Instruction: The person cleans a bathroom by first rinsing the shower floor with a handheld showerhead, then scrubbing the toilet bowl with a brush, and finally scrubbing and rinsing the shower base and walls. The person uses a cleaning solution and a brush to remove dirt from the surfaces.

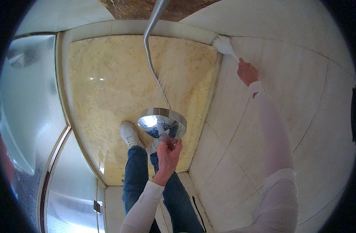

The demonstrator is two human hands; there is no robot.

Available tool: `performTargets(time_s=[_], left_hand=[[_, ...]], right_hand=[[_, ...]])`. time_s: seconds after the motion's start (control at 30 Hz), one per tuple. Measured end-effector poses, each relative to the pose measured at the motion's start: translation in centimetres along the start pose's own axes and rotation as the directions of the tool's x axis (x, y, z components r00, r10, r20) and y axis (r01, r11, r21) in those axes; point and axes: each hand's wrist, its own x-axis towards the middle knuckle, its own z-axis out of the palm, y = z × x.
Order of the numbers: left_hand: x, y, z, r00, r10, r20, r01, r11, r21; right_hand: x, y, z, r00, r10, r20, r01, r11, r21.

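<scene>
My left hand [168, 158] is closed at the near side of a round, shiny chrome shower head [162, 119], over my feet. A silver metal hose [150, 54] runs down from the top of the view and passes out of sight behind the shower head. Thin streaks like water show beyond its far rim. Far off to the right, my right hand [248, 72] grips the handle of a white brush [223, 44]. The brush's head lies in the corner where the tiled wall meets the far ledge. Its bristles are too blurred to make out singly.
Yellow marbled flooring [108, 93] lies under my white shoes [129, 134]. Large cream tiles [240, 155] cover the wall at right. Frosted glass panels [34, 89] in a metal frame stand at left. A rough brown board [185, 9] shows at the top.
</scene>
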Motion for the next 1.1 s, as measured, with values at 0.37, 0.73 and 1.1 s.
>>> performTargets(time_s=[0.37, 0.73, 1.1], left_hand=[[0.5, 0.1, 0.7, 1.0, 0.0, -0.03, -0.002, 0.997, -0.08], [0.1, 0.3, 0.5, 0.996, -0.071, 0.054, 0.064, 0.99, 0.127], [-0.1, -0.5, 0.0, 0.988, -0.094, 0.126, 0.074, 0.985, 0.155]], right_hand=[[-3.8, -17.6, -2.9, 0.885, -0.38, -0.269, 0.449, 0.848, 0.282], [-2.3, -3.2, 7.7, 0.991, 0.131, -0.026, -0.11, 0.908, 0.403], [-20.7, -7.8, 24.1, 0.956, 0.293, 0.025, -0.26, 0.802, 0.538]])
